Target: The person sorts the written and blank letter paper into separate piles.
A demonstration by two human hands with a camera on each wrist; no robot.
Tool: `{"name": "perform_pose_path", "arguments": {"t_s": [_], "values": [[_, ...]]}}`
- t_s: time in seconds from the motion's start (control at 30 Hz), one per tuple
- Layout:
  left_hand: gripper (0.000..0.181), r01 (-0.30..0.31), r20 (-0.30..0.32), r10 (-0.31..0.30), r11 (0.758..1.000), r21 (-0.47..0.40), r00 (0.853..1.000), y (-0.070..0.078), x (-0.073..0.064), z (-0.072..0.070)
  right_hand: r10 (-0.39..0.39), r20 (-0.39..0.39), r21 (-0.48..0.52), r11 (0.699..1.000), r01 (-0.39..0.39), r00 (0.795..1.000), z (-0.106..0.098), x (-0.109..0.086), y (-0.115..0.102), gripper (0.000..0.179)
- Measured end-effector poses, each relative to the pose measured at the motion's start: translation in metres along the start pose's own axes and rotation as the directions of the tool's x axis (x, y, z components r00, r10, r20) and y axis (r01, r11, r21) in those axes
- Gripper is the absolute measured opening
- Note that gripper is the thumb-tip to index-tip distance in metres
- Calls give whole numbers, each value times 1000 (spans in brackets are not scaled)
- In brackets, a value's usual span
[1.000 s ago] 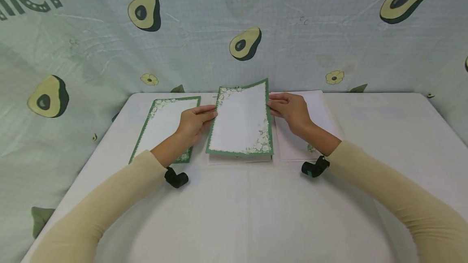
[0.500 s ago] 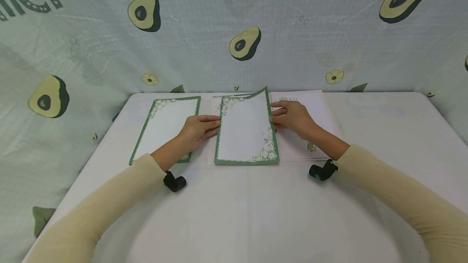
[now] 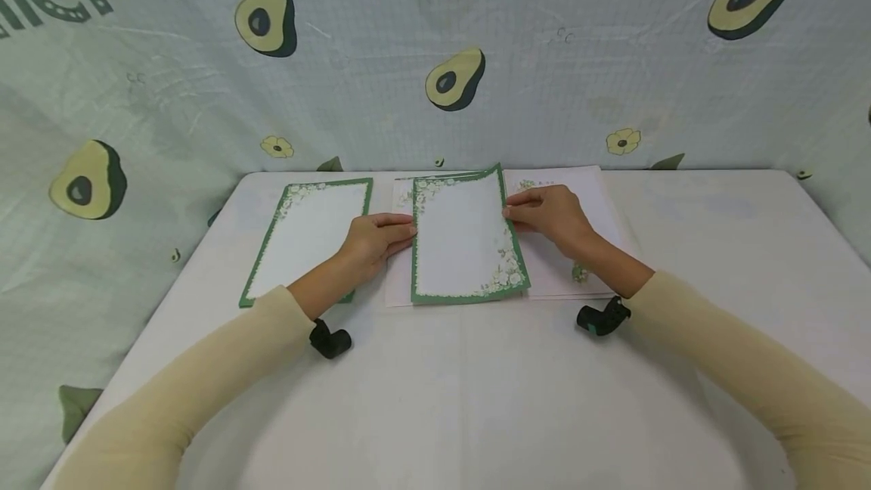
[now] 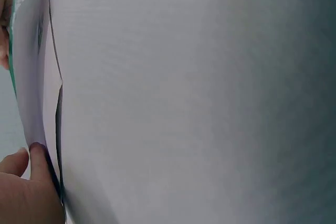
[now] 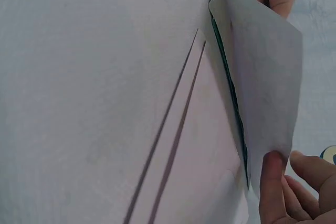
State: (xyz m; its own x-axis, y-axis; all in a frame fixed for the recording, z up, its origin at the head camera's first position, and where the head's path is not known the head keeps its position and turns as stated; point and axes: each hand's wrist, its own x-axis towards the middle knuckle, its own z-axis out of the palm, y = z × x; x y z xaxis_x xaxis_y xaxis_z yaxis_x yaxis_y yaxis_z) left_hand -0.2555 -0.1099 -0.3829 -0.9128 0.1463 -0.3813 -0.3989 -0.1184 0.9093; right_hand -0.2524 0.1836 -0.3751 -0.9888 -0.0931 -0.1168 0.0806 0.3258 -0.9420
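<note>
A sheet of stationery paper (image 3: 459, 237) with a green border and white flowers is held up, slightly bent, over the middle pile. My left hand (image 3: 373, 244) pinches its left edge, thumb in front; the thumb and a finger (image 4: 37, 161) show in the left wrist view. At the upper right edge, my right hand (image 3: 554, 219) pinches the paper. Fingers (image 5: 272, 182) lie behind the sheet (image 5: 268, 72) in the right wrist view, with the thumb on its other face. Below it, more green-edged paper and pale pink sheets (image 3: 398, 278) are mostly hidden.
A green-bordered sheet or stack (image 3: 306, 237) lies to the left, partly under my left arm. Pale pink sheets (image 3: 592, 199) with a floral print lie under my right hand. The white-covered table (image 3: 463, 399) meets an avocado-print curtain (image 3: 381, 59) behind.
Both hands have lowered the bordered sheet toward the table and shifted it slightly right. Its lower right corner has swung right. The other papers stay in place.
</note>
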Motion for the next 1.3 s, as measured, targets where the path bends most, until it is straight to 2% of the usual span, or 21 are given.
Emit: {"name": "perform_pose_path", "arguments": {"t_s": [0.17, 0.37, 0.5, 0.67, 0.77, 0.87, 1.03, 1.1, 1.17, 1.3], "values": [[39, 12, 4, -13, 999, 39, 1000, 2, 0, -1, 13, 11, -47, 999, -12, 1000, -3, -2, -1, 30], [39, 9, 19, -11, 995, 104, 1000, 3, 2, 8, 28, -11, -92, 995, -29, 1000, -9, 0, 1, 32], [37, 4, 11, -5, 994, 110, 1000, 0, 8, 12, 21, -21, -72, 997, -22, 1000, -12, -1, 4, 33], [34, -3, -22, 6, 993, 115, 1000, -5, 9, 13, -5, -30, -59, 998, 3, 1000, -13, -2, 9, 32], [34, -36, -51, 43, 991, 131, 998, -8, 8, 12, -37, -43, -47, 998, 35, 998, -13, -3, 10, 32], [34, -95, -91, 109, 985, 144, 990, -8, 8, 11, -87, -70, -27, 996, 85, 994, -12, -3, 10, 33], [34, -228, -125, 247, 962, 152, 961, -1, 9, 11, -179, -132, -13, 984, 179, 975, -8, -3, 6, 34], [33, -266, -134, 284, 954, 136, 949, 3, 9, 10, -208, -147, 0, 978, 210, 967, -6, -2, 4, 33], [32, -286, -147, 301, 951, 114, 942, 7, 9, 10, -229, -157, 14, 972, 234, 961, -4, 0, 1, 33], [30, -290, -172, 293, 956, 44, 940, 12, 10, 8, -238, -162, 54, 967, 249, 958, -1, 3, -4, 34]]}}
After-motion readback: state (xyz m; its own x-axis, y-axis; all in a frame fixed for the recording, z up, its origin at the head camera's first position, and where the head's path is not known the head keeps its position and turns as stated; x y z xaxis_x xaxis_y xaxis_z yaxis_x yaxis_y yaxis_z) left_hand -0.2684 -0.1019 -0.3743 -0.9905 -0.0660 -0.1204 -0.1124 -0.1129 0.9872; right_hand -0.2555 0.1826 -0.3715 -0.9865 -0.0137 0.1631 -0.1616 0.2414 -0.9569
